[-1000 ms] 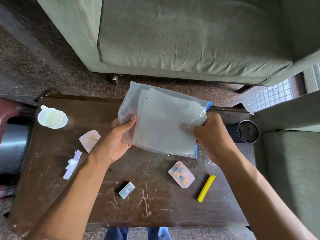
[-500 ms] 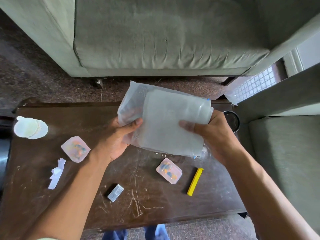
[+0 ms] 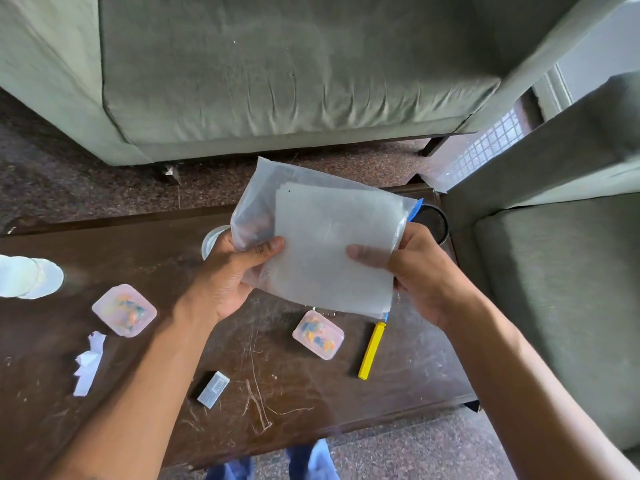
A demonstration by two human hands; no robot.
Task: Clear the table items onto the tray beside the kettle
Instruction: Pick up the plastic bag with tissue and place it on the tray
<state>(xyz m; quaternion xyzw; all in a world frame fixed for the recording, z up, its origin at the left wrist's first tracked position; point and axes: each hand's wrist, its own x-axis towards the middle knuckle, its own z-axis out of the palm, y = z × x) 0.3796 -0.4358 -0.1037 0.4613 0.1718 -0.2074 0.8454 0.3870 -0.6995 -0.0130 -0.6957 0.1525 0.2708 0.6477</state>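
I hold a frosted plastic zip bag (image 3: 325, 237) with a blue edge above the dark wooden table (image 3: 173, 427). My left hand (image 3: 228, 278) grips its left side and my right hand (image 3: 419, 271) grips its right side. On the table lie two small clear boxes of coloured bits (image 3: 124, 310) (image 3: 318, 335), a yellow stick (image 3: 372, 350), a small grey-white block (image 3: 213, 389), crumpled white paper (image 3: 88, 365) and white round lids (image 3: 27, 277) at the left edge. No tray or kettle is in view.
A dark round cup (image 3: 433, 223) stands at the table's far right corner, partly behind the bag. A round clear lid (image 3: 212, 240) peeks out behind my left hand. Green sofas (image 3: 277, 71) stand beyond the table and to the right (image 3: 561, 289).
The view has shifted right, so the table items sit further left in frame. Both hands keep hold of the bag, which has tilted slightly.
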